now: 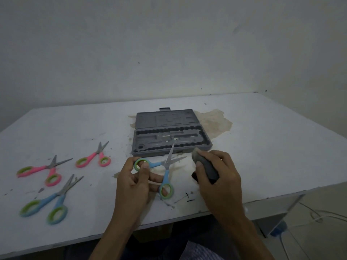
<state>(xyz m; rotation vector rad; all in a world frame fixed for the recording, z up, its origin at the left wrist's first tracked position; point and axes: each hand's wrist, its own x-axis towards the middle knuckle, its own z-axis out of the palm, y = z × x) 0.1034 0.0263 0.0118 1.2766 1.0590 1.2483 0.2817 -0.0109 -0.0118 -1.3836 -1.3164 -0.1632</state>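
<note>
1. Table [262,147]: white, scuffed, and it fills your view. There is a brown worn patch [213,121] at 1 o'clock from centre.
2. Tool case [150,152]: grey and lying open at 12 o'clock from your hands, with the lid flat toward the wall. The moulded tray faces you (its slots are too dim to read).
3. Right hand [221,177]: at 3 o'clock from the held scissors. Your fingers are wrapped around a dark block, thumb on its top.
4. Left hand [134,182]: at 9 o'clock. Thumb and forefinger pinch the far finger ring of the held scissors, and another finger shows through the near ring.
5. Spare blue scissors [50,200]: flat on the table at 8 o'clock, blades slightly apart.
6. Left pink scissors [45,168]: at 9 o'clock, well apart from your hands, blades open.
7. Far pink scissors [94,155]: at 10 o'clock, just beside the other pink pair.
8. Held scissors [166,166]: blue with green rings, blades spread. One tip points to 12 o'clock over the case's front edge, the other to 2 o'clock.
9. Dark block [207,167]: grey, with its pale end toward 11 o'clock. It is near the blade tip but not touching it.
</note>
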